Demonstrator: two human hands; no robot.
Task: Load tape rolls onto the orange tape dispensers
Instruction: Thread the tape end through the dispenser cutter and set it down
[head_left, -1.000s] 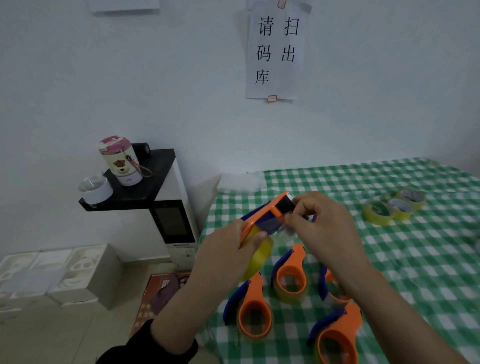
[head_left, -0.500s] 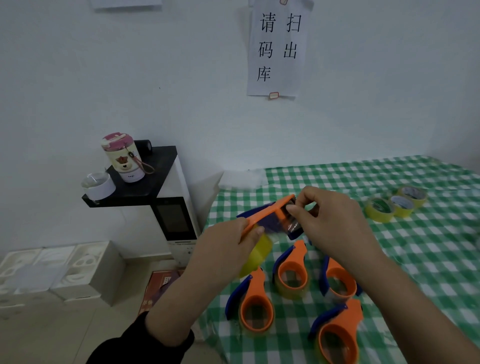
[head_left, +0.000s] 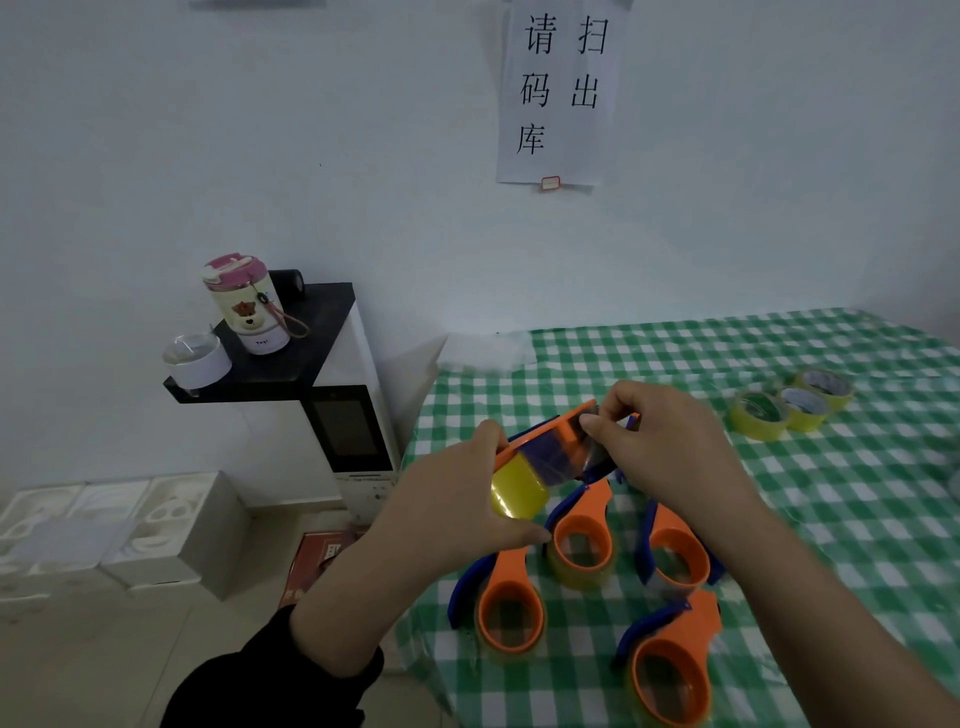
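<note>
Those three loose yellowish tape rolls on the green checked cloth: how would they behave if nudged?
The yellowish tape rolls lie flat, holes up, so they would probably slide rather than roll. Open cores suggest they are light. They sit bunched together, so pushing one likely shifts its neighbours.

Five orange tape dispensers (head_left: 550, 447) (head_left: 511, 613) (head_left: 582, 545) (head_left: 675, 561) (head_left: 670, 680): one held, four by the table's (head_left: 883, 519) near edge. Three tape rolls (head_left: 758, 415) (head_left: 804, 408) (head_left: 826, 387) toward its right edge.

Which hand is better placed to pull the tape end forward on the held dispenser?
Probably the right hand: its fingertips pinch the front end of the dispenser, while the left hand grips its tape roll end.
</note>
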